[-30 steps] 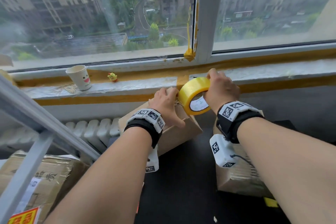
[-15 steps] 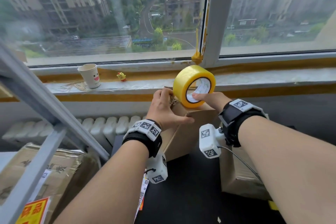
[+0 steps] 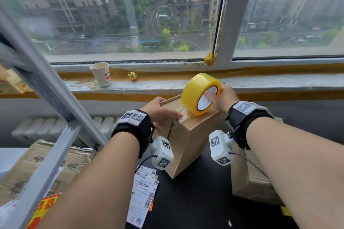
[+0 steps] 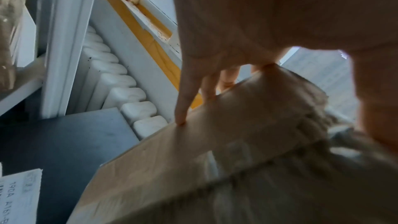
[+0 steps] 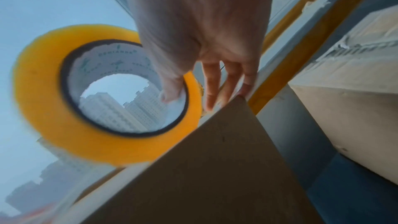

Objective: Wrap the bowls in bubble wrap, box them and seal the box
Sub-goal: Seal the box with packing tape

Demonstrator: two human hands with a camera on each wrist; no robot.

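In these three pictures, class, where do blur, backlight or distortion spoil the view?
Head view: sharp, window frame bowed by the lens. Left wrist view: left hand and box soft, backlit. Right wrist view: tape roll smeared at its rim.

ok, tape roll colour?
Yellow tape roll, white inner core; clearest in the head view.

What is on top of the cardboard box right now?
On the cardboard box: the yellow tape roll held by the right hand, and the left hand pressing tape down. Contents hidden.
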